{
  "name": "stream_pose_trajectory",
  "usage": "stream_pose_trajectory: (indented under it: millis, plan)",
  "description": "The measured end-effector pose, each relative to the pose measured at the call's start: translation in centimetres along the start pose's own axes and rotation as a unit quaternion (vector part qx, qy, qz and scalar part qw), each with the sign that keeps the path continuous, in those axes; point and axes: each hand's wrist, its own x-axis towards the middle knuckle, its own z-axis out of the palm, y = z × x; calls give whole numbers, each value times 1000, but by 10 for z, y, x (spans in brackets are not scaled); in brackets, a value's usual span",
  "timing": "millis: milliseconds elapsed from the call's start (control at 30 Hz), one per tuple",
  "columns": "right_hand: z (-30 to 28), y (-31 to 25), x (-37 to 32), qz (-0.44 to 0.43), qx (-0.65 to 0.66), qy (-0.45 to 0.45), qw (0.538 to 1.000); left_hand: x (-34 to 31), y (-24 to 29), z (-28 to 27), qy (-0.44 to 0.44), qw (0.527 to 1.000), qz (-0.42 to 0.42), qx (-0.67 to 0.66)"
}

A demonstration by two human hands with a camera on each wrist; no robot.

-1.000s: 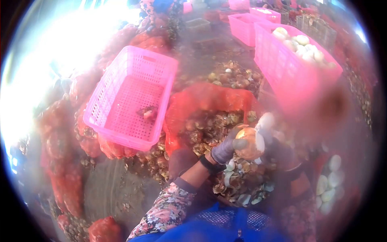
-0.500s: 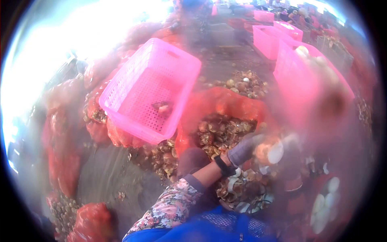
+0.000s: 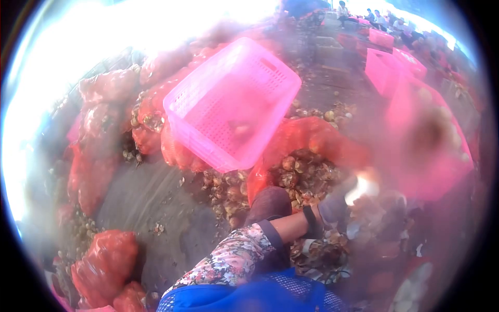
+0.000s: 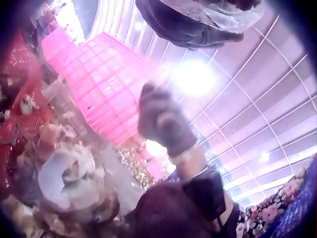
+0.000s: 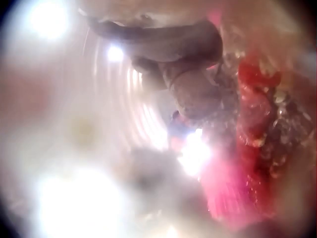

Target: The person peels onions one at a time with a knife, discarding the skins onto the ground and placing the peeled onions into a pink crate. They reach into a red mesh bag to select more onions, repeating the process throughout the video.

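In the head view my gloved left hand (image 3: 333, 208) is beside a glaring white onion (image 3: 362, 190). The left wrist view has my left hand (image 4: 198, 27) at the top, its fingers curled round the pale, shiny onion (image 4: 218, 14). Lower in that view, my gloved right hand (image 4: 166, 119) is blurred, with bent fingers and a dark wristband behind it; whether it holds anything cannot be told. Haze covers the right hand in the head view. Gloved fingers (image 5: 195, 94) appear below a pale surface in the right wrist view. Onion skins (image 3: 322, 252) lie below the hands.
An empty-looking pink crate (image 3: 197, 135) with a small scrap inside tilts ahead to the left. Red net sacks (image 3: 106, 265) line the left side. A red net (image 3: 332, 143) surrounds loose onions (image 3: 299, 166). Another pink crate (image 3: 416, 171) stands right. Several people sit far back.
The head view has swung, so the crates and sacks appear shifted. My left hand and the onion have moved rightward in the picture and become hazier.
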Motion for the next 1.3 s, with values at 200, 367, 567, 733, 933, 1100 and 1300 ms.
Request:
stream_pose_trajectory:
  millis: [200,367,567,733,933,1100,1300]
  plan:
    - [31,25,-4,-79,-250,-81,962,-5,11,-7,182,975,81,99]
    - [15,52,5,-125,-356,-127,917,2,1,21,261,949,12,174]
    - [68,-1,-28,-4,-167,-56,984,14,9,30,182,871,14,455]
    - [72,-12,-35,-62,-261,-56,962,8,2,5,203,787,-2,583]
    - [40,14,-17,-284,-509,-33,812,5,1,7,258,820,45,510]
    - [41,24,-15,-269,-527,-19,806,1,-3,8,253,769,61,584]
    - [-4,88,39,-286,-518,-6,806,-4,-13,1,216,731,81,642]
